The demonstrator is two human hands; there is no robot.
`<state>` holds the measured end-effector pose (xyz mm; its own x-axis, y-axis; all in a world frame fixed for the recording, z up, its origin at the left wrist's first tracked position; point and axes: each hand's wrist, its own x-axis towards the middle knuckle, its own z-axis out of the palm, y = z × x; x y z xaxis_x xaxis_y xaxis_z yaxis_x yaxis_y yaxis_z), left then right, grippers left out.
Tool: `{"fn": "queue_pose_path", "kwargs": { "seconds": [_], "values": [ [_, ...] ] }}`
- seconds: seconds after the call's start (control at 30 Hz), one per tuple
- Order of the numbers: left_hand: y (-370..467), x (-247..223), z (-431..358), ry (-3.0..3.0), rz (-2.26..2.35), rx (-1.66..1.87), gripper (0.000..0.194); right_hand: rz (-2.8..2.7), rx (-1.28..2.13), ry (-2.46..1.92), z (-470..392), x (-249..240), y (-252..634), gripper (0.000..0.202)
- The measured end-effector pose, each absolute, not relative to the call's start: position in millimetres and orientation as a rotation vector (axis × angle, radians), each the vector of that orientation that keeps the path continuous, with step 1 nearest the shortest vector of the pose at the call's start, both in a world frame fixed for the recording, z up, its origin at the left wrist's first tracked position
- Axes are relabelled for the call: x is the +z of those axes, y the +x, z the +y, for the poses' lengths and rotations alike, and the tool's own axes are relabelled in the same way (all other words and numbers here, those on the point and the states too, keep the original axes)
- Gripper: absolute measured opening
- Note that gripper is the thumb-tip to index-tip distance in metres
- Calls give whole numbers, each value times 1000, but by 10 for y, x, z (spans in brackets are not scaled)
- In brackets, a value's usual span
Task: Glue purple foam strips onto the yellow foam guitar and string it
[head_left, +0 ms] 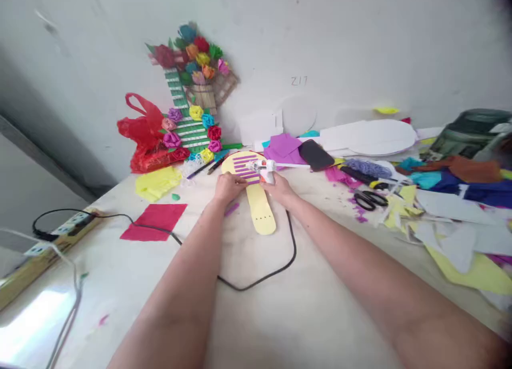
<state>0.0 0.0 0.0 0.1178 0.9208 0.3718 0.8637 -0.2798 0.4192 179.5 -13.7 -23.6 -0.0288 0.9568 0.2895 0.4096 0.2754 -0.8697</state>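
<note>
A white hot glue gun (267, 169), with a white glue stick out of its back, is gripped in my right hand (278, 189). Its nozzle points left over a pale yellow sole-shaped cutout (261, 214). Several purple strips (241, 163) lie in rows across the wide end of the cutout, and dark dots mark its narrow end. At the cutout's left edge, my left hand (229, 187) has its fingers pinched together; what is between them is too small to make out. One loose purple strip (231, 209) rests on the table just below that hand.
A black cord (294, 246) loops over the table toward a power strip (60, 241) at left. Red paper (154, 222) lies left. Paper flowers (196, 113) and a red bag (144, 131) stand behind. Scissors (370, 199) and paper scraps (456, 230) lie right.
</note>
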Motion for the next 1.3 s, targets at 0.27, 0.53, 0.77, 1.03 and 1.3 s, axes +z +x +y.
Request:
{"fn": "queue_pose_path", "kwargs": {
  "seconds": [0.27, 0.53, 0.77, 1.03, 1.3],
  "values": [
    [-45, 33, -29, 2319, 1811, 895, 28, -1500, 815, -1224, -151, -237, 1807, 36],
    [-228, 129, 25, 2185, 1948, 831, 25, -1338, 896, -1125, -165, -274, 1832, 39],
    [-511, 405, -34, 2040, 1974, 401, 20, -1245, 873, -1082, -198, -256, 1828, 43],
    [-590, 512, -134, 1960, 1944, 126, 20, -1200, 941, -1133, -227, -252, 1849, 43],
    [-669, 493, -167, 1884, 1906, 49, 21, -1195, 954, -1113, -254, -222, 1849, 44]
  ]
}}
